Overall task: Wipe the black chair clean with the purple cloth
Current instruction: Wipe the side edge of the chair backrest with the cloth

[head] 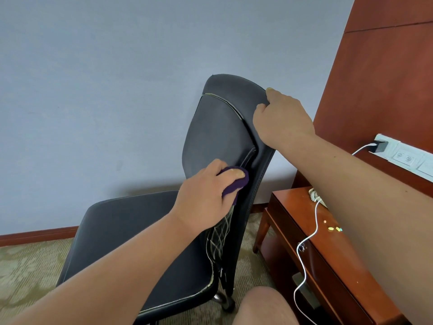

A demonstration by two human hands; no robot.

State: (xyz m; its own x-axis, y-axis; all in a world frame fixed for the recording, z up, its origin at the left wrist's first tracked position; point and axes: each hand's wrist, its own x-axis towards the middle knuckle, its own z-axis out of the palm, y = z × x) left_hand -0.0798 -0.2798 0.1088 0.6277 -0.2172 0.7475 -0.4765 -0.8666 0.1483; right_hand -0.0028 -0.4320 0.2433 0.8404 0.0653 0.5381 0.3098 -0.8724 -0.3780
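The black chair (218,127) stands in the middle of the view, its padded backrest upright and its seat (131,231) stretching toward the lower left. My left hand (201,198) grips the bunched purple cloth (234,184) and presses it against the lower part of the backrest, near its right edge. My right hand (281,118) grips the upper right edge of the backrest, thumb on top. Worn, frayed stitching shows where the backrest meets the seat.
A reddish wooden bedside table (328,259) stands close to the chair's right, with a white cable (307,240) trailing across it. A charger (379,145) sits in a wall socket strip. A grey wall is behind, patterned carpet (28,273) below, my knee (262,306) at the bottom.
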